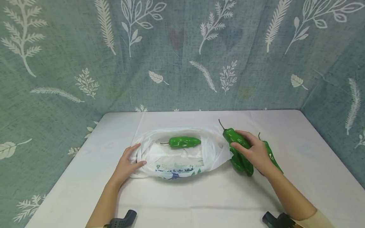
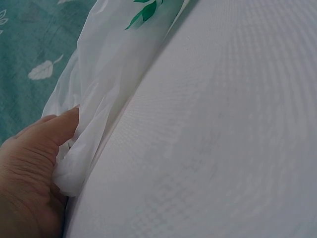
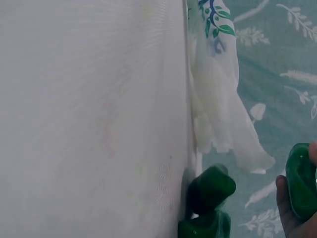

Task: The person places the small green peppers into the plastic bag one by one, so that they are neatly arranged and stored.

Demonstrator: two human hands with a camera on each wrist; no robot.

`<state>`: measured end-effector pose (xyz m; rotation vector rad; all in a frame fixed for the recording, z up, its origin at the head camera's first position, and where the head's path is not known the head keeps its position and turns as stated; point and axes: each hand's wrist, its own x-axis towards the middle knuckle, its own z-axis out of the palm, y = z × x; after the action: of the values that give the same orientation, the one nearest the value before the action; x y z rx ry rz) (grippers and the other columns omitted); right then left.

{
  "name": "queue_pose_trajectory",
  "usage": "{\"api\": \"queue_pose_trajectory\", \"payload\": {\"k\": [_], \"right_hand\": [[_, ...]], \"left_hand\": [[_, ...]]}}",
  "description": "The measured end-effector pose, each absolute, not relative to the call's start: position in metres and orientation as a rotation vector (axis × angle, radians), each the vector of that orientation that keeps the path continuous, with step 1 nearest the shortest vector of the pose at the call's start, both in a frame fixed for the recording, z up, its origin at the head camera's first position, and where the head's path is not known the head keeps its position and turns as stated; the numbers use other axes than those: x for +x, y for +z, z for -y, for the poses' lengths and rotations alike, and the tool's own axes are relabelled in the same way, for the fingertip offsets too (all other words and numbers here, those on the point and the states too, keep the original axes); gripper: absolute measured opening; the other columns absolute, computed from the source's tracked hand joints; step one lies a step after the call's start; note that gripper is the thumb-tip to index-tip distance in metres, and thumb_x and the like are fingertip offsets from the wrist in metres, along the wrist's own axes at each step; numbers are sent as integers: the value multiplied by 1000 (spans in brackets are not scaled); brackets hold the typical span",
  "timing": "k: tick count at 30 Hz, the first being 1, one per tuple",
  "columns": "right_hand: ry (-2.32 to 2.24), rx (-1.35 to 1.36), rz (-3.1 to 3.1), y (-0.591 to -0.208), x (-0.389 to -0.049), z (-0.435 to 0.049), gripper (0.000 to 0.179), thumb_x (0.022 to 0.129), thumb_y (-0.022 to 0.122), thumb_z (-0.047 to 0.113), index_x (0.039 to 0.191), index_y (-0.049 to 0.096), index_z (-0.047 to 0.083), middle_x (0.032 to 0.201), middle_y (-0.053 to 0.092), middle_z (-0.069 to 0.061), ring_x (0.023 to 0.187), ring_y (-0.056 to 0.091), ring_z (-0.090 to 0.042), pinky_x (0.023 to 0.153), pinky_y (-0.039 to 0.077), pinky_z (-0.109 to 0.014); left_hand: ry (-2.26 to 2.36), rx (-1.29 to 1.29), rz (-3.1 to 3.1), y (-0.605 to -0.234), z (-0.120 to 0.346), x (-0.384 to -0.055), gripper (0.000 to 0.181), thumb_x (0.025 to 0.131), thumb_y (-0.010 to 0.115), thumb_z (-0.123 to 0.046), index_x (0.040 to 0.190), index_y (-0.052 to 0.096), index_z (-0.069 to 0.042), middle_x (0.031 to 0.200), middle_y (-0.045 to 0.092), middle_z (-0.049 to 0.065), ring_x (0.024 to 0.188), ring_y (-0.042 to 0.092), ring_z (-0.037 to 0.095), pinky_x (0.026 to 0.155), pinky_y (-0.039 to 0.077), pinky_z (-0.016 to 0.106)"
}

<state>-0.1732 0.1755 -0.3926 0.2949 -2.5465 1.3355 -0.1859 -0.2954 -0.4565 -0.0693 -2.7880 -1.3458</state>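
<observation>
A white plastic bag [image 1: 168, 155] with blue and green print lies open on the table. One long green pepper [image 1: 184, 142] rests inside its mouth, stem toward the left. At the bag's left edge, my left hand [image 1: 128, 161] grips the plastic; the left wrist view shows the thumb against the gathered plastic [image 2: 99, 119]. My right hand [image 1: 255, 152] holds another green pepper [image 1: 233, 136], stem pointing up and away, just right of the bag. In the right wrist view this held pepper [image 3: 299, 183] is clear of the table.
More green peppers [image 1: 241, 164] lie below the held one, close to the bag's right side. Another green pepper [image 1: 272, 155] lies beyond my right hand, partly hidden by it. A patterned green cloth [image 1: 182, 79] hangs behind the white-covered table [image 1: 176, 202].
</observation>
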Motion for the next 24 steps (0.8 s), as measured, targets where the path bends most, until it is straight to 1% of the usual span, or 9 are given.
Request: {"api": "queue_pose_trajectory", "payload": {"k": [4,6,8,13,20,24], "right_hand": [[1348,380,2504,-390,-176,-165,52,85,72,23,131,54,9,123,62,-13,105,61,-26,79,53,-24],[1344,413,2481,-389,-177,-160,50,84,73,20,129,56,8,122,62,-13,102,62,-26,76,52,-20],[1337,434,2465,-389,-178,-156,49,82,74,18,127,57,9,120,63,-12,99,63,-25,74,52,-21],[1329,483,2437,-388,-180,-146,49,79,76,17,124,59,9,118,65,-11,97,64,-25,74,54,-28],[1393,539,2435,-386,-183,-132,49,80,76,18,125,59,9,119,64,-10,96,63,-22,74,54,-30],[1413,554,2453,-384,-183,-124,50,80,76,20,126,58,12,121,64,-8,95,63,-21,73,54,-31]], "left_hand": [[-1351,-73,2786,-456,295,-186,82,77,78,-28,146,35,-18,148,29,15,140,19,43,109,16,66],[-1350,-76,2785,-456,295,-186,82,76,79,-28,146,35,-18,148,29,15,140,19,43,109,16,66],[-1349,-76,2783,-456,295,-186,83,76,79,-28,146,35,-18,148,29,16,140,20,44,109,16,66],[-1353,-74,2783,-456,295,-185,83,76,79,-28,146,35,-18,148,29,16,140,19,43,109,16,66],[-1344,-80,2782,-456,295,-186,83,76,79,-30,146,35,-18,148,29,15,140,19,43,109,16,66],[-1331,-86,2784,-456,295,-186,83,77,78,-30,146,35,-17,148,29,16,140,20,43,109,16,66]]}}
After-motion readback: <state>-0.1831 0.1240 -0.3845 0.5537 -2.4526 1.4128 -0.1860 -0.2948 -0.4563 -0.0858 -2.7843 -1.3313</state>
